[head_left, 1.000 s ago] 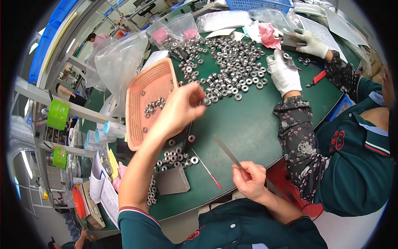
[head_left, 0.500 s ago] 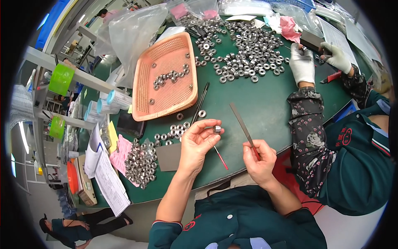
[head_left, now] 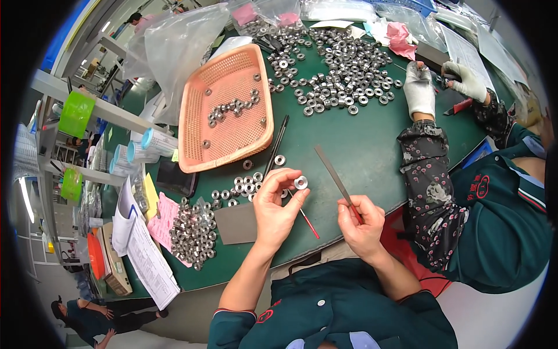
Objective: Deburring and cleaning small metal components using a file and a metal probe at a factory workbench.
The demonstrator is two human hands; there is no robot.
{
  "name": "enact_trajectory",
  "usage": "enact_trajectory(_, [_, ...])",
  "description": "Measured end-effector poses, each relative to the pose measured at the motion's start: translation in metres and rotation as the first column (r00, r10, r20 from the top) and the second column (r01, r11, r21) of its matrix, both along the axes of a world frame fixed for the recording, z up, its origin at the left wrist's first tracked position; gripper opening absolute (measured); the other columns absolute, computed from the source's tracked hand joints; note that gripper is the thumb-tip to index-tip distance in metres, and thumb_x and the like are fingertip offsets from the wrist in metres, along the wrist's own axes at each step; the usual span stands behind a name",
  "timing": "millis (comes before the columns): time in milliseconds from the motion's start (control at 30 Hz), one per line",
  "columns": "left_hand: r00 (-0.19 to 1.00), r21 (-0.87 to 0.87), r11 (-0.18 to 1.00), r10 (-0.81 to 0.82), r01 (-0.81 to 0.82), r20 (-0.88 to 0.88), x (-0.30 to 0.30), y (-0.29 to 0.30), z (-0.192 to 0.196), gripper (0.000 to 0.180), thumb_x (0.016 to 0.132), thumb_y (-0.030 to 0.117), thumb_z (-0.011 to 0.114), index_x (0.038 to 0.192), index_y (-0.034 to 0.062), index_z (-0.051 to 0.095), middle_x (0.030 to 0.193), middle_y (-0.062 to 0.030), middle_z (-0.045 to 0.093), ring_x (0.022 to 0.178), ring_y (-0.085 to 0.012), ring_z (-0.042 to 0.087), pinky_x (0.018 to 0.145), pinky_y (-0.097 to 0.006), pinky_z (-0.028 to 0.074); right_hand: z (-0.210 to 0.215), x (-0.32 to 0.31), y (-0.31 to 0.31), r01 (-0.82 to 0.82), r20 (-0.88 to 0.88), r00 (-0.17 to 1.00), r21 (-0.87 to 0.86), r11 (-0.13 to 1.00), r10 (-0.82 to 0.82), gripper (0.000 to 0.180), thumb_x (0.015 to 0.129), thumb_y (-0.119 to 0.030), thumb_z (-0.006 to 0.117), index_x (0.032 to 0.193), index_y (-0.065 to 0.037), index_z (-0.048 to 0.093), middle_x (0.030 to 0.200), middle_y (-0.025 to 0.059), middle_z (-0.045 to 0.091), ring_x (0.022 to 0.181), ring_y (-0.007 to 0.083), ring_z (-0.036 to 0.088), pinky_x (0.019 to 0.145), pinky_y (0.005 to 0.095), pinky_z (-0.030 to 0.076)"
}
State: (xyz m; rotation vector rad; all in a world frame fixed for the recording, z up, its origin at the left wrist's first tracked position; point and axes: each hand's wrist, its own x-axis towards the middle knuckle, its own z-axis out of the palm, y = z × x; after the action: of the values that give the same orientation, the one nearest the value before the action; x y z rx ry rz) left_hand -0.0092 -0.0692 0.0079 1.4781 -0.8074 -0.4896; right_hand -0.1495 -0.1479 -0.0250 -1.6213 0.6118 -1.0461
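Observation:
Between thumb and fingers my left hand (head_left: pixel 275 205) pinches a small metal ring (head_left: pixel 300 182), its round face with the center hole turned up. My right hand (head_left: pixel 361 225) is closed on the red handle of a flat file (head_left: pixel 333 168), whose grey blade points up and to the left, apart from the ring. A thin tool with a red handle (head_left: pixel 310 224) lies on the green table between my hands. Beside my left hand are a flat grey plate (head_left: pixel 235 223) and several loose rings (head_left: pixel 249 188).
A pink plastic basket (head_left: pixel 185 128) holding several rings stands left of center. Large ring piles (head_left: pixel 343 70) cover the back, and another heap (head_left: pixel 193 235) sits near the pink paper (head_left: pixel 161 220). At right, a co-worker's gloved hands (head_left: pixel 419 96) work over the table (head_left: pixel 372 157).
The ring in my left hand has turned from its side to show its face and hole. The file has barely shifted. The surroundings have slid slightly left in view.

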Motion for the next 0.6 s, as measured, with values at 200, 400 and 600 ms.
enact_trajectory(200, [1.000,0.008,1.000,-0.005,0.005,0.015,0.001,0.002,-0.003,0.030,0.070,-0.010,0.064,0.097,-0.0007,0.057,0.101,-0.0045,0.053,0.088,-0.0101,0.052,0.079,-0.023,0.042,-0.002,0.001,0.001,0.008,-0.026,1.000,-0.008,1.000,-0.008,0.007,0.072,0.003,0.061,0.078,0.000,0.057,0.045,-0.0034,0.033,0.038,0.0039,0.032,0.038,0.0212,0.028])
enact_trajectory(400, [0.999,0.008,1.000,0.007,-0.008,0.042,0.001,0.006,0.001,0.029,0.069,-0.010,0.064,0.095,-0.0005,0.057,0.101,-0.0053,0.054,0.088,-0.0105,0.052,0.077,-0.023,0.042,-0.001,0.004,0.003,-0.001,-0.035,0.999,-0.014,1.000,0.000,0.007,0.073,0.002,0.061,0.078,0.000,0.057,0.045,-0.0032,0.033,0.038,0.0040,0.033,0.038,0.0211,0.028])
enact_trajectory(600, [0.737,0.254,0.955,-0.063,-0.151,0.672,0.016,0.022,0.044,0.019,0.067,-0.002,0.066,0.086,-0.0014,0.061,0.079,-0.0101,0.061,0.071,-0.0174,0.060,0.066,-0.026,0.047,-0.005,0.000,0.000,0.008,-0.018,1.000,-0.027,1.000,-0.008,0.005,0.074,0.002,0.060,0.078,0.000,0.057,0.046,-0.0049,0.037,0.040,0.0021,0.034,0.039,0.0194,0.028])
